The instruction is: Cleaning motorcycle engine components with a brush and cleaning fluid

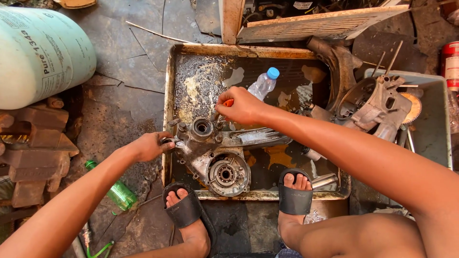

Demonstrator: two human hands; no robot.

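Note:
A grimy metal engine casing lies in a rusty, oily metal tray. My left hand grips the casing's left edge at the tray's rim, holding it steady. Above the casing's top, my right hand is closed around an orange-handled tool, its tip pointing down toward a round opening in the casing. A round bearing seat sits at the casing's lower end. My two feet in black sandals rest at the tray's near edge.
A clear plastic bottle with a blue cap lies in the tray. A green bottle lies on the ground at left, near rusty metal blocks and a pale gas cylinder. More engine parts sit in a grey tray at right.

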